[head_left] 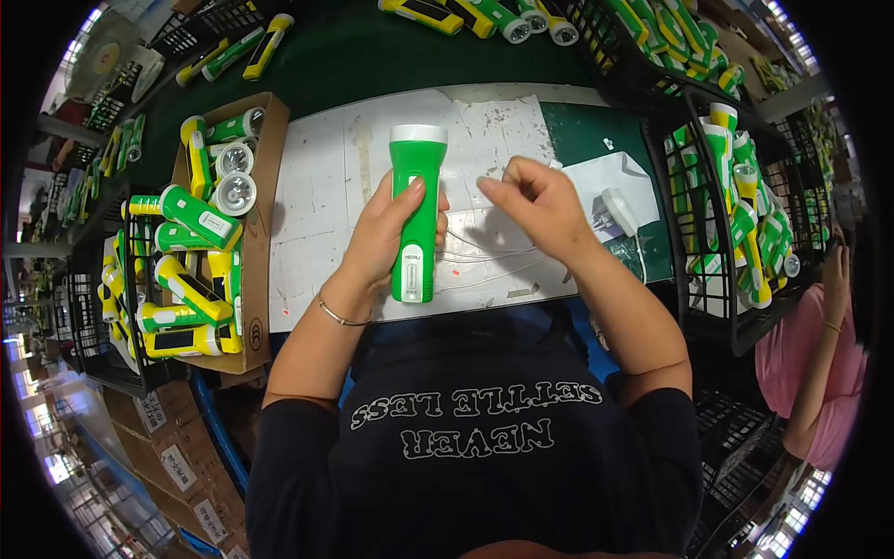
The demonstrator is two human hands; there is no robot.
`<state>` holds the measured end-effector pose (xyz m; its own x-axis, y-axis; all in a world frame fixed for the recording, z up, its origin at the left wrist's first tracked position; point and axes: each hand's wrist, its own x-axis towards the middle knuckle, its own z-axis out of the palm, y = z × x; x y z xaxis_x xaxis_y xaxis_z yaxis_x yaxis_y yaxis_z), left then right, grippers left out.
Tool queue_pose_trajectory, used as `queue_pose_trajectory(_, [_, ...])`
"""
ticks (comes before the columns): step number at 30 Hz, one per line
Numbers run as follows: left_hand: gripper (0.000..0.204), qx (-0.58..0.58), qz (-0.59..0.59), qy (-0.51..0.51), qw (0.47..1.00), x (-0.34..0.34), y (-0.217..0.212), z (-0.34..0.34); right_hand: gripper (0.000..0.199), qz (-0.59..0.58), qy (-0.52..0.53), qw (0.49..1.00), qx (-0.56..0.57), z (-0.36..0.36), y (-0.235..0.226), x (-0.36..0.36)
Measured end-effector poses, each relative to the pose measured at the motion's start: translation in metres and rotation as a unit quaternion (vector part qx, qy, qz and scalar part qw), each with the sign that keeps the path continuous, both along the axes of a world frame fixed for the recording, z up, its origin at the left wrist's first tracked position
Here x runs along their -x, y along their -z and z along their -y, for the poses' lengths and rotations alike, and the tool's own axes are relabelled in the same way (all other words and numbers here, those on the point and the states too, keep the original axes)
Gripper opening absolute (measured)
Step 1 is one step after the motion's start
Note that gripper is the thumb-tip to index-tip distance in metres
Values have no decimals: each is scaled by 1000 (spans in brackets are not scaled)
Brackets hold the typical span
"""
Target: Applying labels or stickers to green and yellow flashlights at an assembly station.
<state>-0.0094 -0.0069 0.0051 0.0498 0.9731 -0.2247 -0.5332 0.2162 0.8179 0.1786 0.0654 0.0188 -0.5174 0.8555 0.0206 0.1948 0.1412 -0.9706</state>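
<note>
My left hand [386, 224] is wrapped round a green flashlight [418, 210] with a white rim, its thumb on the front by the switch. The flashlight stands upright in the picture, head end away from me, above a worn white work surface [326, 186]. To its right, my right hand [535, 200] hovers apart from the flashlight, fingers curled in and thumb toward the left. What those fingers hold, if anything, is hidden. A thin white cord [484, 256] runs over the surface below that hand. Right of it lies a white plug-like device [618, 212] with a cord, on a white sheet [582, 182].
A cardboard box [270, 186] of green and yellow flashlights stands at left. Black crates with more flashlights flank the table, one crate [689, 233] close at right. Several flashlights [475, 17] lie along the far side. A person in a pink top [810, 363] is at far right.
</note>
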Motion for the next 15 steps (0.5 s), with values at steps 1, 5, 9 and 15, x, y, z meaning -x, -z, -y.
queue_pose_trajectory(1, [32,-6,-63,20,998,1,-2,1,33,-3,9,1000,26,-8,-2,-4])
queue_pose_trajectory(5, [44,-65,-235,93,965,2,-4,3,47,79,-53,995,-23,-21,-25,-7])
queue_pose_trajectory(9, [50,-151,-433,109,882,-4,-15,5,53,126,-127,979,-101,-25,-28,-5])
queue_pose_trajectory(15, [50,-186,-563,112,798,1,-27,9,56,53,-191,980,21,-22,-28,-10])
